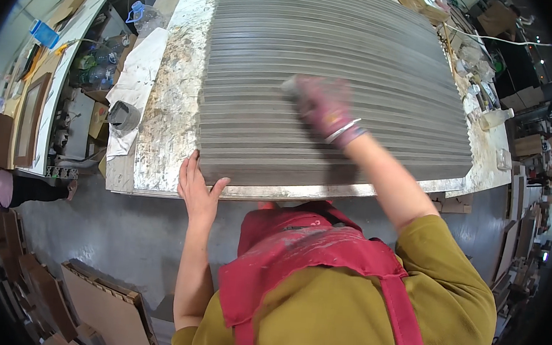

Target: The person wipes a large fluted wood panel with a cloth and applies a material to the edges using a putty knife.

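A large grey-brown panel (260,126) with parallel grooves running left to right lies flat on a worn workbench top (171,99). My right hand (325,105), in a dirty pink glove with a pale band at the wrist, is on or just over the middle of the panel and smeared by motion. Its fingers look closed round something greyish at the tips, too blurred to name. At the panel's near left corner rests my bare left hand (201,189), thumb and fingers apart, fingertips touching the edge. It holds nothing.
A dark grey tin (123,116) stands on a white cloth (137,77) at the left. Behind it is a plastic jug (147,18). A clear bottle (496,118) lies at the right edge among clutter. Another person (2,186) stands far left; boards (109,308) lean at lower left.
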`<action>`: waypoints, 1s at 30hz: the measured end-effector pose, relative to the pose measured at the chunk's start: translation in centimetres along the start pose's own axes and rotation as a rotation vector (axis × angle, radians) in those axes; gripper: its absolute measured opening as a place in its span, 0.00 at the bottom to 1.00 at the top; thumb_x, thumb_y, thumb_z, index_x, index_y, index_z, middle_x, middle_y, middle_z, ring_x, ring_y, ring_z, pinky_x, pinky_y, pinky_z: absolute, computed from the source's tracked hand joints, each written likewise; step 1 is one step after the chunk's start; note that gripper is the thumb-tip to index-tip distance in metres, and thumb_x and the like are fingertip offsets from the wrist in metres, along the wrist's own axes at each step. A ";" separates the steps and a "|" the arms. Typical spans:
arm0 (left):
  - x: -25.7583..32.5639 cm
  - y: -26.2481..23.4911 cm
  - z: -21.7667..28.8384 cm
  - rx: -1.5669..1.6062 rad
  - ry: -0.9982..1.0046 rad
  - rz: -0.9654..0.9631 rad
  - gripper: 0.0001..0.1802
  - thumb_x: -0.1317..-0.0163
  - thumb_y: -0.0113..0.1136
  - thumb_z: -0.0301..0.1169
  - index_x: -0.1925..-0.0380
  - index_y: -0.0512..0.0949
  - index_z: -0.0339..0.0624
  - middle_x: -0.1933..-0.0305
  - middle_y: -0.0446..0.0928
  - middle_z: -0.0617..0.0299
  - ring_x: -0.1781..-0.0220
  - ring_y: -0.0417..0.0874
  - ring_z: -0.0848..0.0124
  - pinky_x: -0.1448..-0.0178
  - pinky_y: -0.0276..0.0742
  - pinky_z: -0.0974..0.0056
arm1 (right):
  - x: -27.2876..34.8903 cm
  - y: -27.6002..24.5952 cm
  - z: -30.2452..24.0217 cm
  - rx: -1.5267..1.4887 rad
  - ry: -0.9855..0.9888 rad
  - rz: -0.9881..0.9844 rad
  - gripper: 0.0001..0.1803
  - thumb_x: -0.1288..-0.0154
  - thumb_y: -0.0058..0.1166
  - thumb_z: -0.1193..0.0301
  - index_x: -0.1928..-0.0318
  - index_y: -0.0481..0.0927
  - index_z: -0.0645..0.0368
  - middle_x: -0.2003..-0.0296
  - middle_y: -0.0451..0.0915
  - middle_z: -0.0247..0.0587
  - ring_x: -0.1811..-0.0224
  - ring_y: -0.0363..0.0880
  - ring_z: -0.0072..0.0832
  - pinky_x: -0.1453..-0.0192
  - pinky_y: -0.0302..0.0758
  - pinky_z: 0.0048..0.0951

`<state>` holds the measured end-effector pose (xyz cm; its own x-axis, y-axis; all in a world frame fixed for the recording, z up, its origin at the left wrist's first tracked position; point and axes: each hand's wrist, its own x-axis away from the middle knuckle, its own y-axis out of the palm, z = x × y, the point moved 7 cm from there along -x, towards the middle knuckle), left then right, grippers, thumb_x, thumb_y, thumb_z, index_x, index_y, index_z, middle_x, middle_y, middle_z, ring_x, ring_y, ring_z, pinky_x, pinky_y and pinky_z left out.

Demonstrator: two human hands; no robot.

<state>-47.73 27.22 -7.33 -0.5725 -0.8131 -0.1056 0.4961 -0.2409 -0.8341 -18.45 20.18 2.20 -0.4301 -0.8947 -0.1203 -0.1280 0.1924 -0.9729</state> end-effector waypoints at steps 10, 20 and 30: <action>-1.5 -1.2 1.2 -0.086 0.180 -0.065 0.48 0.52 0.70 0.49 0.37 0.62 0.31 0.29 0.60 0.52 0.28 0.57 0.54 0.30 0.50 0.49 | 4.9 0.0 5.1 0.177 -0.080 0.371 0.20 0.40 0.54 0.64 0.46 0.75 0.46 0.59 0.80 0.38 0.55 0.78 0.37 0.41 0.64 0.44; -3.4 -0.5 0.4 -0.155 0.355 -0.105 0.54 0.60 0.73 0.54 0.36 0.62 0.36 0.29 0.62 0.54 0.27 0.59 0.55 0.28 0.51 0.51 | 3.5 -0.7 2.2 0.064 -0.158 0.120 0.26 0.40 0.56 0.61 0.40 0.72 0.48 0.59 0.78 0.40 0.53 0.75 0.36 0.40 0.62 0.44; -3.7 -0.8 0.4 -0.108 0.323 -0.145 0.55 0.58 0.68 0.57 0.35 0.60 0.33 0.29 0.60 0.55 0.27 0.57 0.53 0.29 0.50 0.48 | -2.3 4.7 -12.4 0.051 -0.539 0.188 0.22 0.46 0.56 0.63 0.48 0.76 0.45 0.63 0.80 0.35 0.57 0.78 0.33 0.42 0.62 0.49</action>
<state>-45.74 30.23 -6.05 -0.8168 -0.5615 -0.1329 0.3328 -0.2702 -0.9035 -29.13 28.15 0.31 0.0771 -0.9288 -0.3624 -0.0442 0.3600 -0.9319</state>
